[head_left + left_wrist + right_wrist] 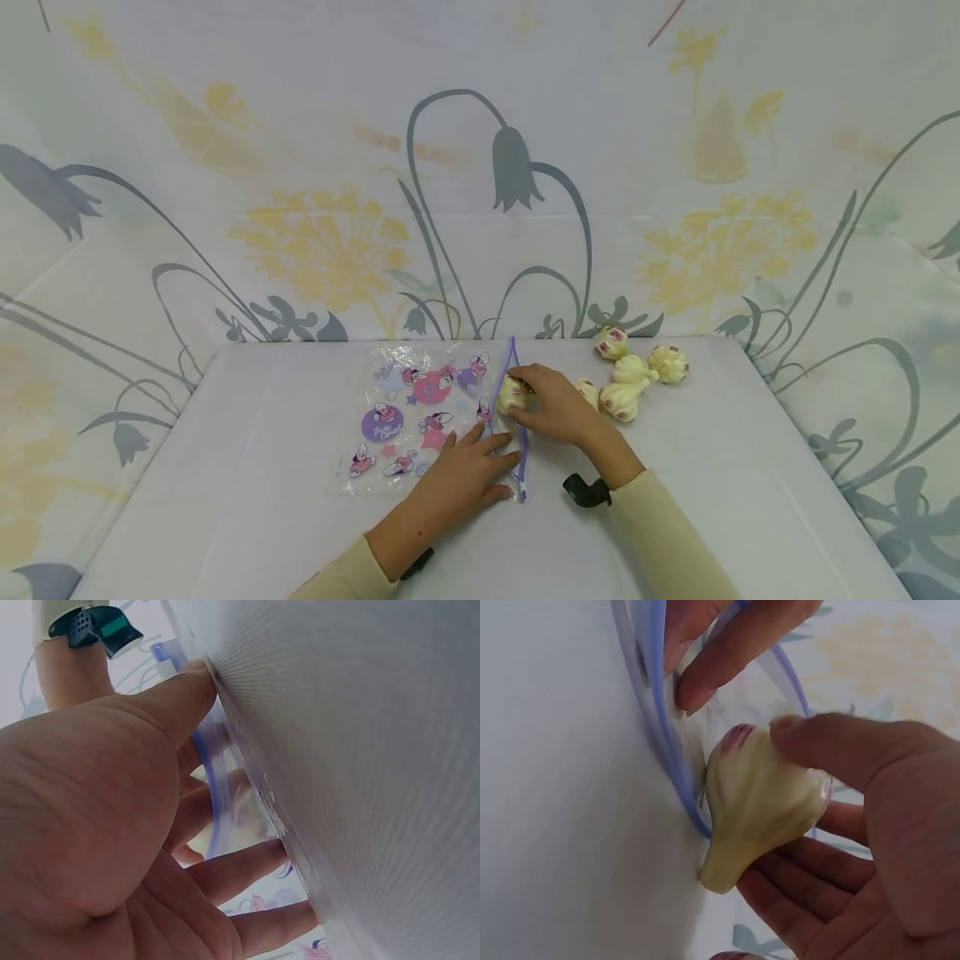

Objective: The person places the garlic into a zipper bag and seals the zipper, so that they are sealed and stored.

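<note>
A clear zip bag (382,423) with pink and purple cartoon prints lies flat, its purple-edged mouth to the right. My left hand (468,475) rests on it near the mouth, fingers spread; in the left wrist view its fingertips (262,855) press the plastic against the table. A pale garlic bulb (761,787) with purple-red patches is pinched between the thumb and fingers of my right hand (558,407). The bulb is at the bag's mouth, between the two purple edges (660,712), its stem pointing outward in the right wrist view.
Several more garlic bulbs (619,402) lie grouped to the right of my right hand, some behind it. The white table (712,500) meets a flower-printed cloth backdrop (480,250) at its far edge. Dark wrist cameras (587,491) hang at both sleeves.
</note>
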Demonstrator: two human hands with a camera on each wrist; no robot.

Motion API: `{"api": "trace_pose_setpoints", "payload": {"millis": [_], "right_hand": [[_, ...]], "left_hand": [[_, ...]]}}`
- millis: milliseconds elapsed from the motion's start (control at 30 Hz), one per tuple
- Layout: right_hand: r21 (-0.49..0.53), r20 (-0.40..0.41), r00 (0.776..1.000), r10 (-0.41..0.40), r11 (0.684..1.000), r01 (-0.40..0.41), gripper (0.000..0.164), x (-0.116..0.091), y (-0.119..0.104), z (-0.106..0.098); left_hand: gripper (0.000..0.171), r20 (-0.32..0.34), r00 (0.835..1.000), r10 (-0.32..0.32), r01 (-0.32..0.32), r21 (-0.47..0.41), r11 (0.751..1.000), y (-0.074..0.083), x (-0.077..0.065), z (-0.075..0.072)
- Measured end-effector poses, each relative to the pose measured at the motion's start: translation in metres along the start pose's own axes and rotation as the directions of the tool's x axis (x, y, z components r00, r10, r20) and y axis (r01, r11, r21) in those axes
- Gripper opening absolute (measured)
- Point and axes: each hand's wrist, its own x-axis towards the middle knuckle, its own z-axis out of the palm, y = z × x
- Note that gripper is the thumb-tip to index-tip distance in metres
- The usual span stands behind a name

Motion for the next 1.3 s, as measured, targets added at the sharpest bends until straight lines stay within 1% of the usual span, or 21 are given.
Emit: {"api": "trace_pose_setpoints", "payload": {"millis": [100, 200, 433, 567, 700, 833, 933, 1167, 1233, 1300], "right_hand": [[0.008, 0.007, 0.998, 0.058, 0.998, -0.058, 0.056, 0.003, -0.002, 0.002], [0.001, 0.018, 0.996, 0.087, 0.996, -0.087, 0.056, 0.005, -0.003, 0.002], [-0.015, 0.073, 0.994, 0.084, 0.996, -0.084, 0.056, 0.007, -0.003, 0.001], [-0.015, 0.075, 0.992, 0.100, 0.995, -0.099, 0.053, 0.010, -0.001, 0.004], [0.036, 0.061, 0.988, 0.145, 0.989, -0.147, 0.057, 0.013, 0.000, 0.007], [0.103, 0.041, 0.984, 0.172, 0.979, -0.176, 0.057, 0.016, 0.001, 0.012], [0.134, 0.035, 0.983, 0.179, 0.974, -0.182, 0.054, 0.018, 0.003, 0.016], [0.248, 0.042, 0.985, 0.168, 0.953, -0.174, 0.059, 0.019, 0.006, 0.023], [0.269, 0.041, 0.985, 0.169, 0.947, -0.174, 0.059, 0.020, 0.006, 0.025], [0.274, 0.022, 0.986, 0.167, 0.947, -0.166, 0.059, 0.021, 0.005, 0.028]], "left_hand": [[0.048, -0.005, 1.000, 0.002, -0.002, 0.009, 1.000, 0.000, 0.000, 0.000], [0.047, -0.006, 1.000, 0.005, -0.004, 0.013, 1.000, 0.000, 0.000, 0.000], [0.048, 0.009, 1.000, -0.007, 0.007, 0.005, 1.000, 0.002, -0.001, -0.002], [0.048, 0.012, 1.000, -0.009, 0.009, 0.004, 1.000, 0.002, -0.001, -0.001], [0.048, 0.012, 1.000, -0.007, 0.007, 0.015, 1.000, 0.001, 0.001, 0.000], [0.048, 0.020, 1.000, -0.008, 0.007, 0.022, 1.000, 0.002, 0.002, -0.001], [0.049, 0.021, 1.000, -0.006, 0.005, 0.017, 1.000, 0.003, 0.001, -0.003], [0.049, 0.002, 1.000, 0.004, -0.004, 0.030, 1.000, 0.003, 0.001, -0.003], [0.049, 0.000, 1.000, 0.005, -0.005, 0.037, 0.999, 0.002, 0.001, -0.003], [0.049, -0.001, 1.000, 0.007, -0.007, 0.046, 0.999, 0.001, 0.001, -0.002]]}}
